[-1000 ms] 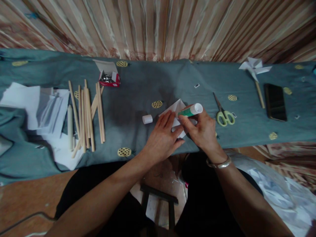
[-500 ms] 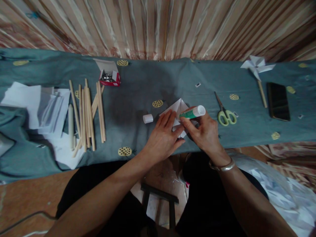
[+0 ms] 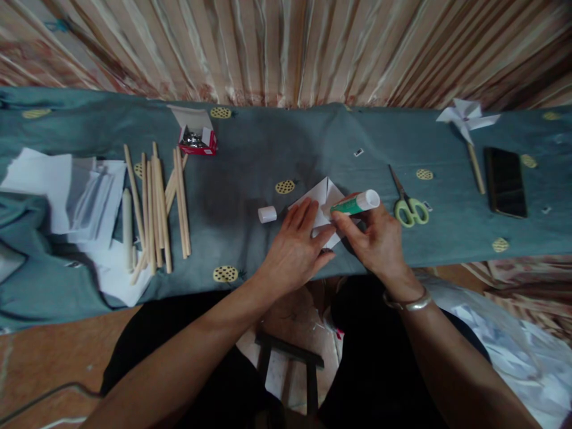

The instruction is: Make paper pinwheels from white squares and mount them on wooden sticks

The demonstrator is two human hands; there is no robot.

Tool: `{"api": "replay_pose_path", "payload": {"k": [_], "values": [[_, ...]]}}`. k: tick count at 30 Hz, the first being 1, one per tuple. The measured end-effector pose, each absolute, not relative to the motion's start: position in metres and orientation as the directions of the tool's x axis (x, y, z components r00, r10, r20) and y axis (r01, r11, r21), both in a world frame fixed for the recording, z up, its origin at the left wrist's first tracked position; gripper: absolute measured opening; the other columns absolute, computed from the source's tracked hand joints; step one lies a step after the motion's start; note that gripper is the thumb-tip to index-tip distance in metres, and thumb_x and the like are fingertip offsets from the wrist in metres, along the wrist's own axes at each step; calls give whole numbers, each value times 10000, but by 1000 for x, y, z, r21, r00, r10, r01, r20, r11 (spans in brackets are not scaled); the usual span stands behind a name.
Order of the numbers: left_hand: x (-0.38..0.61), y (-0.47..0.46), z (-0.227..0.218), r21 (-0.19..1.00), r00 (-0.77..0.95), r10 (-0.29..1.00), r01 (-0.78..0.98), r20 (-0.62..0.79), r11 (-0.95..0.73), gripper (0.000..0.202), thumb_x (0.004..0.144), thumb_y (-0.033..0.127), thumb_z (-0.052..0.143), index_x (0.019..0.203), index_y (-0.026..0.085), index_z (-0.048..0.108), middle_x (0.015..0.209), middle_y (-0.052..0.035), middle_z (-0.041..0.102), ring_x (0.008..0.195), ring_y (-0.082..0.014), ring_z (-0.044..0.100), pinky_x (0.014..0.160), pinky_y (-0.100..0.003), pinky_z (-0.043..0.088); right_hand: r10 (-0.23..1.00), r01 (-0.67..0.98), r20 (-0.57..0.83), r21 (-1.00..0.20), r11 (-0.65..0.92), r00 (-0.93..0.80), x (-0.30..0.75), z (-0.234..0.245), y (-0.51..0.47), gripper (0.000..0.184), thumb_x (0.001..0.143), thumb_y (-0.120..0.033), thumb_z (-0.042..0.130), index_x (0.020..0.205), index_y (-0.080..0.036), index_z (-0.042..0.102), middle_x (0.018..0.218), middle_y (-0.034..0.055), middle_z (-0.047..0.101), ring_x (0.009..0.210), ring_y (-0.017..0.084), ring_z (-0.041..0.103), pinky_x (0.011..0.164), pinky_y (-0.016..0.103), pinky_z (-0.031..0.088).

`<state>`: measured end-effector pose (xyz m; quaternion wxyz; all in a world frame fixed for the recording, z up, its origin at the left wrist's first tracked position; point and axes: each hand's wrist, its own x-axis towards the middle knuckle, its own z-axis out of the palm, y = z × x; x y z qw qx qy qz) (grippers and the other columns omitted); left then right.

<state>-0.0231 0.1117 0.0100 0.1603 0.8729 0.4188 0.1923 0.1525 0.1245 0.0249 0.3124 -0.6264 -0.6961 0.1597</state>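
A square of white paper (image 3: pixel 318 194) with cuts or creases lies on the green cloth in front of me. My left hand (image 3: pixel 297 238) rests on its left part, fingers stretched out and pressing it down. In my right hand (image 3: pixel 373 235) is a green and white glue stick (image 3: pixel 353 204), held at a slant with its lower end over the middle of the paper. My fingers partly hide the glue tip and the paper's right side. The white glue stick cap (image 3: pixel 267 214) lies on the cloth, left of the paper.
Left are several wooden sticks (image 3: pixel 159 208), stacked white paper (image 3: pixel 96 202) and an open red box of small metal pieces (image 3: pixel 196 142). Right are green-handled scissors (image 3: pixel 410 211), a paper pinwheel (image 3: pixel 467 119) on a stick and a black phone (image 3: pixel 506 182). A plastic bag (image 3: pixel 509 351) stands below the table.
My right hand has slid the glue stick a little to the right over the paper. My left hand stays in place.
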Motion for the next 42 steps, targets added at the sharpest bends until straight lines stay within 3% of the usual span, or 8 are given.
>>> {"api": "replay_pose_path", "payload": {"k": [7,20,42], "values": [[-23,112,8,456,565,795,661,220,-596,479,857,350,683,1291,183,569,1494,-195,424,1443,-392,310,1120,-625,339,966,787,259,-596,160,0,153,24,127,313,862,-488,621,956,-190,635,784,58,710,701,217,668,659,338,493],[-23,111,10,465,564,797,658,215,-592,448,856,345,680,1256,163,590,1478,-208,435,1443,-401,306,1129,-624,332,944,789,330,-581,203,1,152,19,134,300,849,-498,620,925,-209,610,771,49,716,664,219,670,624,342,500],[-22,112,9,455,572,796,666,197,-591,448,857,355,677,1248,155,589,1505,-215,410,1455,-393,291,1136,-636,315,968,734,248,-653,189,-28,140,25,138,236,851,-437,629,955,-225,619,789,37,713,704,204,680,657,335,523]]}}
